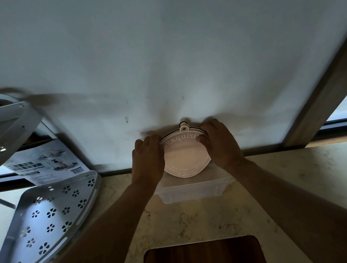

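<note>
Against dim wall [158, 46], hands [147, 156] [221, 141] hide sides of disc [185, 155].

White metal corner rack [48, 214] with flower-shaped holes tilted at left on the pale marble tabletop [294, 193], printed packaging sheet [46, 161] behind it, dark wooden board [204, 262] at near edge, wooden frame [325, 83] right of white wall [158, 46]

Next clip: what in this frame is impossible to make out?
All in the head view:
Round disc: the top word breaks off under the right hand, and the rim print is too small to read.
Clear tub: its far part is behind the disc, so its contents are unclear.
Printed box: text blurred, partly behind the white rack.
Wooden board: cut off by the bottom edge.
</note>
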`<state>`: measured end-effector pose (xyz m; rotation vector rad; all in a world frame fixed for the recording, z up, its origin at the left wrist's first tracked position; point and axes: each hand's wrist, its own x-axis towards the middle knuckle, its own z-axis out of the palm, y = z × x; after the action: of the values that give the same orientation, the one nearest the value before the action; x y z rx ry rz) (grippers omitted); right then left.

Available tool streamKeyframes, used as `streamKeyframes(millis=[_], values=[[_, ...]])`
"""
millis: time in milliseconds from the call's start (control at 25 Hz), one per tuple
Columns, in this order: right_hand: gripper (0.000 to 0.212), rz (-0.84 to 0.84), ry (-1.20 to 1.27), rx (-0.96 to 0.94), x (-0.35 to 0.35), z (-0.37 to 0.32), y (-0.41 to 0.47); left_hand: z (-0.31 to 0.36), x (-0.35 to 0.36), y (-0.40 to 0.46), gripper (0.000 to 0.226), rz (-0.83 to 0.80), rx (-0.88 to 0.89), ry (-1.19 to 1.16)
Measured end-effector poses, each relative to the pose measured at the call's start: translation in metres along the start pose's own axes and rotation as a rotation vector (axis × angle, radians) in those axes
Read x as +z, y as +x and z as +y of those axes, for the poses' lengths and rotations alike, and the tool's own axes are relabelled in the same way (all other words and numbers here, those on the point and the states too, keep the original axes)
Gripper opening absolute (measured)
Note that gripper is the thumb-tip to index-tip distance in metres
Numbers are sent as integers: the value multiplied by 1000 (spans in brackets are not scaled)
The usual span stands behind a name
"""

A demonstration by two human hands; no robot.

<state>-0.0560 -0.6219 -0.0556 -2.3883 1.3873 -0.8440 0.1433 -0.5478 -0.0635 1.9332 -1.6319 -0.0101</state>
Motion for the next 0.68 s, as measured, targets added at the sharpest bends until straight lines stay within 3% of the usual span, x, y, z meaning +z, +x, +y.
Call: streamKeyframes(millis=[160,400,560,680], values=[[21,0,9,-13,-2,2,1,-1,-1,-1,45,-121,39,85],[23,-33,102,32,-1,8,1,-1,-1,0,28,-106,-2,60],[42,-172,24,-45,-8,14,1,1,-3,0,24,-112,40,111],[33,-176,-6,-87,-14,10,2,4,-6,-1,23,-136,43,112]])
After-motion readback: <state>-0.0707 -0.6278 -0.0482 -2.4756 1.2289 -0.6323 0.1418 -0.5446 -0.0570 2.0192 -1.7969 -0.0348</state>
